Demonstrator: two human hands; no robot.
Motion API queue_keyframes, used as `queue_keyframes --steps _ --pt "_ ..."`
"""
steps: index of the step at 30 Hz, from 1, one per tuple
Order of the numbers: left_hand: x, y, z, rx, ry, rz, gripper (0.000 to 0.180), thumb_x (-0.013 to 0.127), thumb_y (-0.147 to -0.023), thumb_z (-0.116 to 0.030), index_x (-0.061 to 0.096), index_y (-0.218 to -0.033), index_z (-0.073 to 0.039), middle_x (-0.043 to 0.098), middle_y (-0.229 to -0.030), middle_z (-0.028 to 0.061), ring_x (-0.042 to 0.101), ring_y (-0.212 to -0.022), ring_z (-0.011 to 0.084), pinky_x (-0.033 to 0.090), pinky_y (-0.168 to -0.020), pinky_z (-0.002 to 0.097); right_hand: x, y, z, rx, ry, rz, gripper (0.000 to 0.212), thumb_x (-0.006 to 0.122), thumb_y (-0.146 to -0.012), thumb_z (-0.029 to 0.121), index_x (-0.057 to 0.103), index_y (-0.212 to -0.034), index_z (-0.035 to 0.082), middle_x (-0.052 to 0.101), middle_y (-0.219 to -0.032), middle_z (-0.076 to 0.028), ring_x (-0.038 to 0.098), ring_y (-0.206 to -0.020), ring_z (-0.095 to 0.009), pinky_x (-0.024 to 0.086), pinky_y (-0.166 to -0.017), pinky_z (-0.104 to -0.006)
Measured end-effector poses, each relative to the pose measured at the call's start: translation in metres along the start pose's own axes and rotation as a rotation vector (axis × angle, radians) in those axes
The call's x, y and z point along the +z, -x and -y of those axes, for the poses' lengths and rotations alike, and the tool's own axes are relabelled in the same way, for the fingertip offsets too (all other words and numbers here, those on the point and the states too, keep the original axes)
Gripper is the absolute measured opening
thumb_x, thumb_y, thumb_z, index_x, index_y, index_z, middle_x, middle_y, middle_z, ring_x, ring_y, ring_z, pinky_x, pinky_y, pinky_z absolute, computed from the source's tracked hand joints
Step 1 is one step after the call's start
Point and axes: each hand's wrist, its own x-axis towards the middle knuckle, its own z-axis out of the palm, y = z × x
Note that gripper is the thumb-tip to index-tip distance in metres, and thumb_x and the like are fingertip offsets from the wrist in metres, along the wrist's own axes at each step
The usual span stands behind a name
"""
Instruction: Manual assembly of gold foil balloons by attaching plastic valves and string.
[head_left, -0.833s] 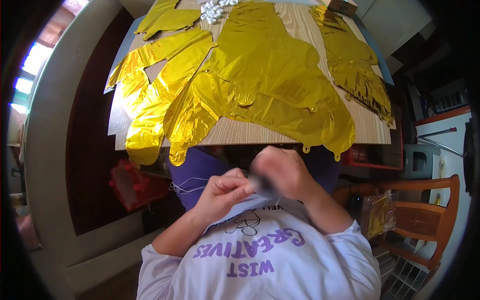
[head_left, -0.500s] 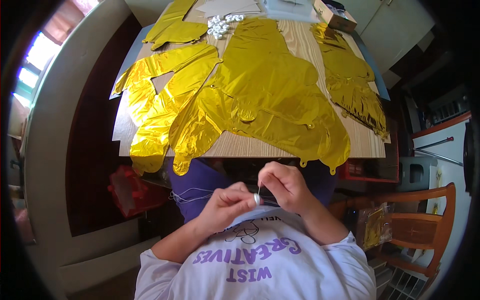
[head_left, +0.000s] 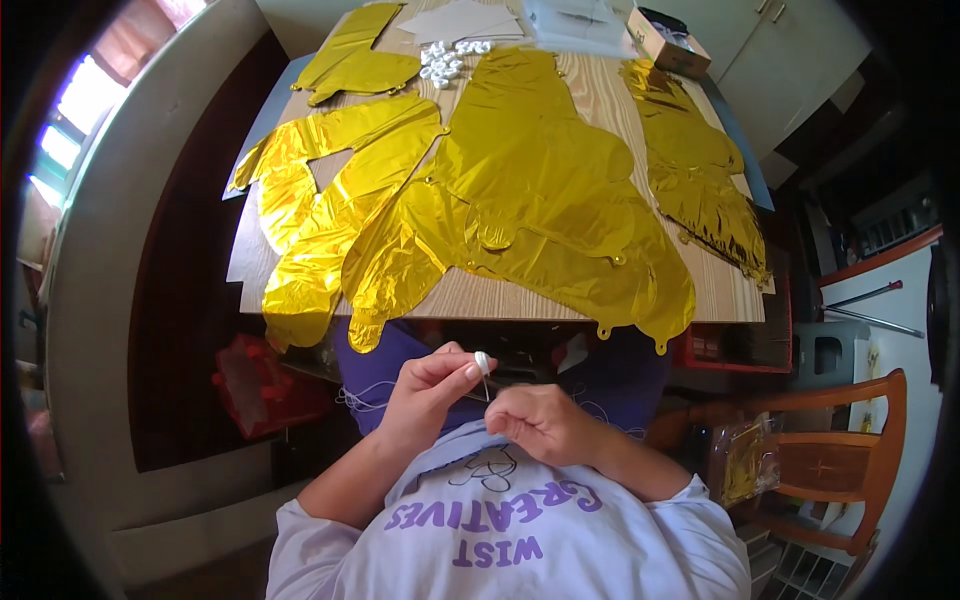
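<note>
Foil sheets (head_left: 540, 150) overhung the near edge of the wood-grain table (head_left: 480, 300), apparently liable to slide if knocked. Loosely looped thread (head_left: 365, 399) on the lap (head_left: 640, 372) risked tangling. Left hand (head_left: 425, 392) pinched a white roll (head_left: 482, 360) above the lap; slackened hold risked a drop. Right hand (head_left: 545, 420) fingers were curled, grip undetermined. Beyond stood a pale cabinet (head_left: 800, 65), wooden chair (head_left: 835, 465), open box (head_left: 662, 43) and clustered white pieces (head_left: 440, 66).

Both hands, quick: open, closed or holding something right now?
Left hand: closed, pinching a small round white spool.
Right hand: curled closed by the thin pale thread running from that spool; whether it grips the thread cannot be told.
</note>
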Motion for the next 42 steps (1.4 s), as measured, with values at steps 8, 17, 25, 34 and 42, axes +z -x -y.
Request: queue_keyframes --steps 8,17,25,34,42 --pt "0.007 0.008 0.002 -0.053 0.094 0.120 0.016 0.063 -0.092 -0.009 0.072 -0.103 -0.001 0.053 -0.084 -0.0016 0.047 -0.079 0.0065 0.038 -0.072 0.0212 -0.015 -0.006 -0.015 0.119 0.125 -0.209 0.011 0.057 -0.095 0.012 0.060 -0.089 0.003 0.059 -0.076 -0.009 0.059 -0.067 -0.019 0.046 -0.061 -0.0285" --pt "0.006 0.005 0.003 -0.098 0.339 0.189 0.017 0.060 -0.094 -0.009 0.070 -0.105 -0.002 0.059 -0.093 -0.0002 0.054 -0.092 0.0094 0.041 -0.087 0.0253 -0.014 -0.004 -0.013 0.209 -0.446 -0.223 0.037 0.068 -0.086 0.006 0.058 -0.121 0.002 0.062 -0.099 -0.006 0.059 -0.081 -0.009 0.050 -0.076 -0.0242" --pt "-0.006 0.003 0.010 -0.121 0.482 0.233 0.016 0.060 -0.095 -0.012 0.069 -0.105 -0.003 0.060 -0.094 -0.0003 0.054 -0.095 0.0091 0.041 -0.088 0.0251 0.003 -0.009 -0.028 0.144 -0.076 -0.249 0.017 0.068 -0.085 -0.001 0.063 -0.101 0.003 0.061 -0.089 -0.005 0.061 -0.081 -0.012 0.050 -0.073 -0.0253" --pt "0.004 0.003 0.012 0.008 -0.011 -0.008 0.017 0.059 -0.095 -0.007 0.069 -0.105 0.001 0.057 -0.091 0.0003 0.052 -0.084 0.0067 0.043 -0.078 0.0224 -0.008 -0.011 -0.010 -0.272 0.681 -0.283 0.016 0.071 -0.076 0.005 0.059 -0.087 0.005 0.055 -0.078 -0.007 0.058 -0.069 -0.024 0.045 -0.065 -0.0361" --pt "-0.006 0.015 0.008 -0.179 -0.177 0.138 0.016 0.062 -0.093 -0.008 0.069 -0.101 0.004 0.058 -0.089 0.0001 0.053 -0.082 0.0069 0.043 -0.073 0.0218 -0.022 -0.009 -0.005 0.131 0.207 -0.071 0.022 0.074 -0.076 0.004 0.061 -0.093 0.005 0.057 -0.082 -0.008 0.060 -0.072 -0.020 0.049 -0.068 -0.0322"
